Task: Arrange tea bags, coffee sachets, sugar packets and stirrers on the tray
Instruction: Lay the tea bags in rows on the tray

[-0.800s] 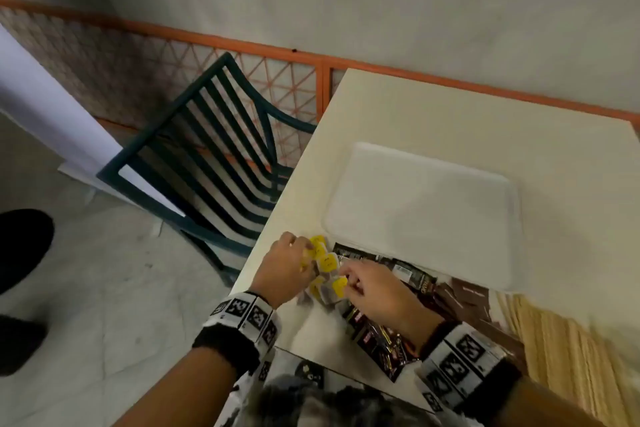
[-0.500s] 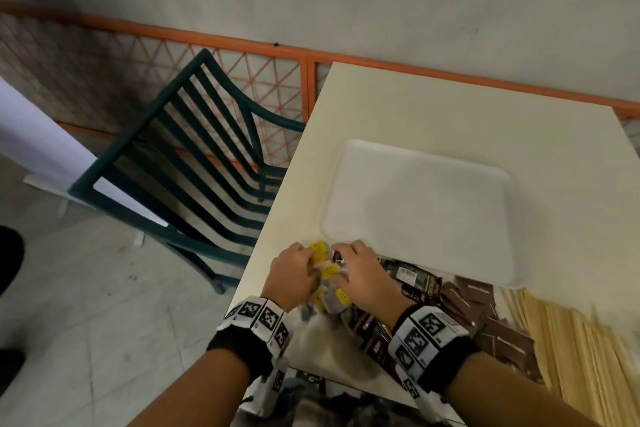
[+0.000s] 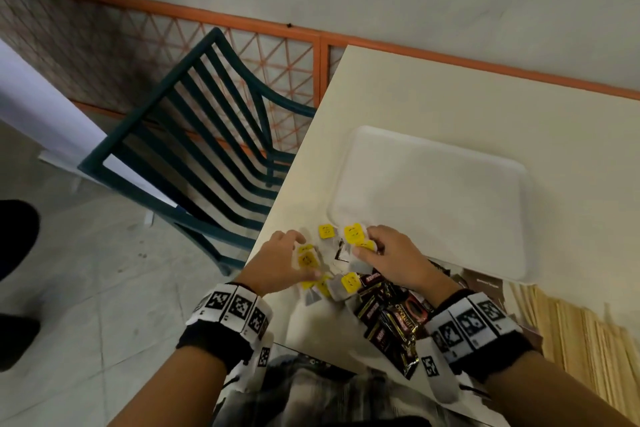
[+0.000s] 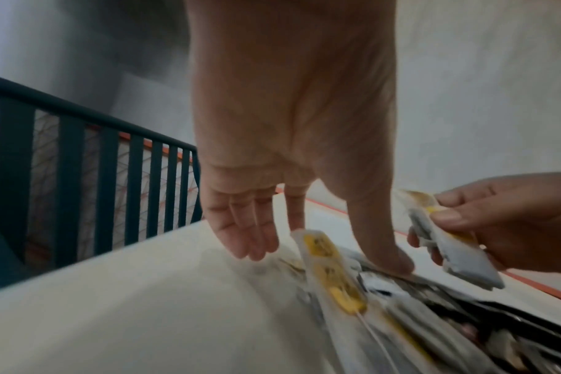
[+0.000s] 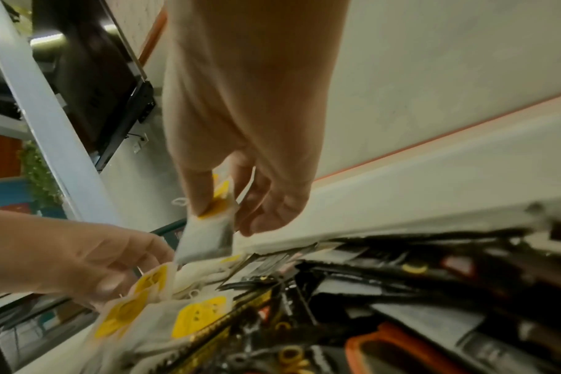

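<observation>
Tea bags [image 3: 325, 267] with yellow tags lie in a heap at the table's near left, just in front of the white tray [image 3: 433, 201], whose inside is bare. My right hand [image 3: 384, 253] pinches a small stack of tea bags [image 5: 208, 227] between thumb and fingers, lifted off the heap near the tray's near left corner. My left hand [image 3: 284, 263] cups a few upright tea bags [image 4: 330, 268] between fingers and thumb, with the thumb tip down on the heap. Dark coffee sachets [image 3: 391, 315], brown sugar packets [image 3: 485, 284] and wooden stirrers [image 3: 581, 340] lie to the right along the near edge.
The cream table [image 3: 450, 97] ends just left of my left hand. A dark green slatted chair [image 3: 194, 149] stands beside that edge. An orange-framed lattice barrier [image 3: 207, 45] and a grey wall run behind. Someone's dark shoes [image 3: 17, 236] are on the floor at far left.
My hands have drawn apart over the heap. The right hand has come up toward the tray's corner with a stack of tea bags, and the left has stayed on the rest.
</observation>
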The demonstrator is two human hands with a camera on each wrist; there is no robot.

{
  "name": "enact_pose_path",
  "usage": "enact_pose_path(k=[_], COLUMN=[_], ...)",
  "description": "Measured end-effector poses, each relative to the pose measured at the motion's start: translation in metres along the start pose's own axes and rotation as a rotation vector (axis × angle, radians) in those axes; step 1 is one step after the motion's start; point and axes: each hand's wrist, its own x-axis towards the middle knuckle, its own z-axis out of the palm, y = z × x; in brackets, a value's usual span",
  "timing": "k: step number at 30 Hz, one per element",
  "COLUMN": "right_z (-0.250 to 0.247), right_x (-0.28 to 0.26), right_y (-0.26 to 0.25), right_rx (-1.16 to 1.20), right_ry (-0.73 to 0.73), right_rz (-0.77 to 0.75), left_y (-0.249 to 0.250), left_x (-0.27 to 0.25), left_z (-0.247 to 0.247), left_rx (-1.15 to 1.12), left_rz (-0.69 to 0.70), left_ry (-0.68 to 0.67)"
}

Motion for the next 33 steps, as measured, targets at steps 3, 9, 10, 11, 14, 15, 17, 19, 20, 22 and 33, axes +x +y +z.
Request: enact_pose_path(k=[3,9,10,11,14,15,17,19,20,22,33], right_z=[0.002,0.032,0.035,0.038,0.040,0.039,0.033,0.025,0.021,0.014,0.011], right_x=[-0.005,-0.003,-0.002,-0.001,0.002,0.002,0.001,0.001,0.001,0.004,0.009], right_y=[0.001,-0.009,-0.010,-0.009,-0.004,-0.003,-0.003,-0.004,-0.004,-0.004,-0.011], right_rx=[-0.103,-0.324,-0.335,-0.329,-0.258,-0.207,-0.061,0.085,0.155,0.309,0.790], right_ry=[-0.195,-0.372,-0.349,-0.330,-0.275,-0.240,-0.175,-0.126,-0.112,-0.074,-0.052], right_rz=[-0.053,-0.159,-0.165,-0.169,-0.143,-0.139,-0.118,-0.045,0.002,0.078,0.169], left_y=[0.002,-0.008,-0.010,-0.014,-0.010,-0.010,-0.007,-0.005,-0.004,-0.004,-0.012], left_x=[0.001,0.012,0.014,0.016,0.011,0.012,0.009,0.008,0.008,0.010,0.009], left_z=[0.014,0.031,0.033,0.035,0.033,0.033,0.030,0.028,0.026,0.025,0.013], left_rx=[0.052,0.078,0.082,0.078,0.007,-0.010,-0.077,-0.105,-0.099,-0.071,-0.241], left_rz=[0.000,-0.005,-0.006,0.000,0.016,0.013,-0.018,-0.017,0.000,0.048,0.069], left_ry=[-0.075,-0.044,-0.028,-0.006,0.043,0.054,0.051,0.037,0.029,0.028,0.095])
